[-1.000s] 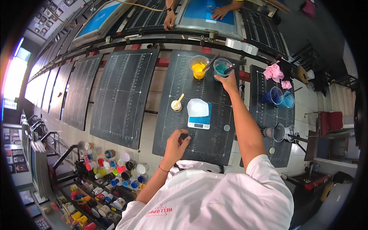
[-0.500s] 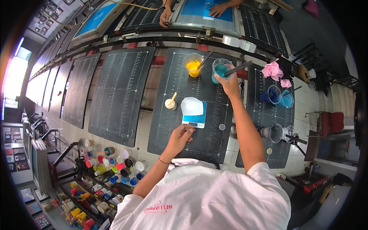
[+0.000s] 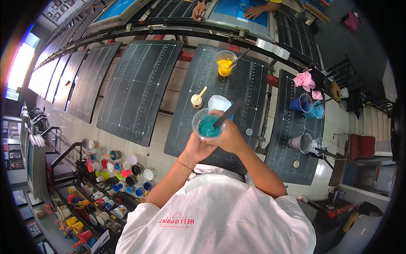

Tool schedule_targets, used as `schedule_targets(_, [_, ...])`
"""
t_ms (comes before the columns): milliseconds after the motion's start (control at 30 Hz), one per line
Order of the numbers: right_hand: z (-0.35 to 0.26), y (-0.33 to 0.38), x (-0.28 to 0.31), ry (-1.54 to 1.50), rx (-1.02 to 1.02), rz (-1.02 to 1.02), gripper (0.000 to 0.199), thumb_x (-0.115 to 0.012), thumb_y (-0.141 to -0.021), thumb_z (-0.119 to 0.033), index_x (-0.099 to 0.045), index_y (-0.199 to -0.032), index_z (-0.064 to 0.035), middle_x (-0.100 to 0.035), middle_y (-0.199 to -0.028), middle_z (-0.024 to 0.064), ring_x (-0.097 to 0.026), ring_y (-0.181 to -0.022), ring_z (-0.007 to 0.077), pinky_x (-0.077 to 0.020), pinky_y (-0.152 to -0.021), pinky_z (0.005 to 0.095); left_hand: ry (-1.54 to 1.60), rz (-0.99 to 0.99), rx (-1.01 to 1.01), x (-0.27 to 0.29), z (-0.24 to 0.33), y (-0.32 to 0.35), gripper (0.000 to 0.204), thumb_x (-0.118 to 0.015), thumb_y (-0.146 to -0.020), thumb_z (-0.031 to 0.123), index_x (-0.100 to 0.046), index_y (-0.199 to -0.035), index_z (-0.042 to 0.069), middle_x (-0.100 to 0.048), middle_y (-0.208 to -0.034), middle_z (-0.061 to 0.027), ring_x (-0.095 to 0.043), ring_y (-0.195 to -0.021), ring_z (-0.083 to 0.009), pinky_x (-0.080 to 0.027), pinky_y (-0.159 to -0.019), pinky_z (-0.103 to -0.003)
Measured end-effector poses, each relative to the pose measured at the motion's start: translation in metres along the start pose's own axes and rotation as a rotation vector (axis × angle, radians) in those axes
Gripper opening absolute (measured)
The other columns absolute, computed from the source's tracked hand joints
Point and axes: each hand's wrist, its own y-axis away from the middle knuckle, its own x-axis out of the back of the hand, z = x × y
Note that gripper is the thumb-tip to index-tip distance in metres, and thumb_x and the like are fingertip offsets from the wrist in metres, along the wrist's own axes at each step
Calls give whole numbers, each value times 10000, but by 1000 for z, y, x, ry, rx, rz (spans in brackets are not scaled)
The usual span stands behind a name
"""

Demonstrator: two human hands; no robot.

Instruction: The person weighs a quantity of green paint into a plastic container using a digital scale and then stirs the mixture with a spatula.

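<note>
Over the black board, teal-filled cup, mouth up, dark stick slanting far-right.

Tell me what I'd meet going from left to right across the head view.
Bright window, crowd of colourful tubs, cup of teal paint, small pale disc, crumpled pink cloth, red chair.

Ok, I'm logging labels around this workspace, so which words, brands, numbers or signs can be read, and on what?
White shirt: red lettering, upside down in this view; I won't copy it.
White card, lower left: dark lettering, tilted and too blurred to read surely.
Black board ahead: scale markings, too small to read.
Cup of teal liquid: no print that I can make out.
</note>
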Motion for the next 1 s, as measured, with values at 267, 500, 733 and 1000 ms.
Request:
schedule_targets(267, [48, -52, 53, 591, -17, -19, 405, -718, -839, -184, -633, -1212, -51, -670, -1111, 142, -653, -1003, 311, -514, -877, 392, 184, 60, -104, 68, 15, 42, 713, -550, -932, 593, -564, -1270, -35, -633, -1126, -202, -661, -915, -270, -587, -801, -325])
schedule_targets(500, [81, -123, 64, 811, 82, -307, 353, -631, -874, -175, -645, -1224, -131, -673, -1109, 137, -635, -1059, 331, -505, -920, 431, 175, 20, -145, 80, 20, 53, 720, -530, -946, 585, -528, -1317, -32, -601, -1218, -218, -654, -971, -284, -584, -844, -338])
schedule_targets(733, [80, -141, 56, 859, 65, -467, 318, -599, -888, -177, -670, -1197, -151, -685, -1111, 114, -640, -1053, 320, -512, -902, 439, 215, 57, -161, 90, 13, 52, 700, -494, -968, 571, -523, -1322, -32, -606, -1235, -235, -672, -956, -308, -593, -844, -368])
schedule_targets(1000, [92, -140, 64, 714, 30, -417, 261, -613, -872, -142, -720, -1105, -93, -722, -1052, 136, -668, -997, 337, -521, -881, 420, 188, 50, -133, 86, 17, 45, 669, -472, -979, 567, -536, -1311, -11, -615, -1235, -245, -681, -954, -321, -595, -843, -377])
